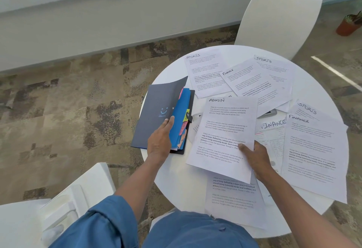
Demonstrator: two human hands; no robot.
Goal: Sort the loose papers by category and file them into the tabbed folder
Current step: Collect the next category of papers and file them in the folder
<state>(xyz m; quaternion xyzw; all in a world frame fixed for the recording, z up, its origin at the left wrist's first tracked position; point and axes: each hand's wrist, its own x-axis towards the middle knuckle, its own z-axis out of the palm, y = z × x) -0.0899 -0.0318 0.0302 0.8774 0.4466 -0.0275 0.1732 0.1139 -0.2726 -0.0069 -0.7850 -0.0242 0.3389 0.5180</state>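
Pinching the lower right edge of the ADMIN sheet [227, 134] between thumb and fingers [243, 146] of the right hand [254, 157], thumb on top, the rest curled beneath and out of sight. Lifting that sheet slightly off the counter [170, 179], just right of centre frame, over other loose papers. Judging it thin, light and floppy: apt to sag or crease from one corner, so better taken along a long edge and slid in flat. Spreading the left hand [159, 140] over the dark cover of the tabbed folder [156, 114], left of centre frame; fingertips [170, 120] curled round the cover's free edge, holding it open above blue dividers [180, 118] with pink, yellow and orange tabs. Judging the cover stiffer than the paper yet springy, likely to fall shut if released; the dividers slick, needing parting at the right tab.

Lying further out, upper centre and right of the frame: two SPORTS sheets [203, 71] and a FINANCE sheet [248, 83], overlapping. Lying at right: another SPORTS sheet [307, 108] under a FINANCE sheet [313, 149], with a third FINANCE page [274, 124] beside it. Hanging over the near rim: one more printed sheet [231, 198], heading hidden. Standing beyond the counter, a white chair [278, 22].
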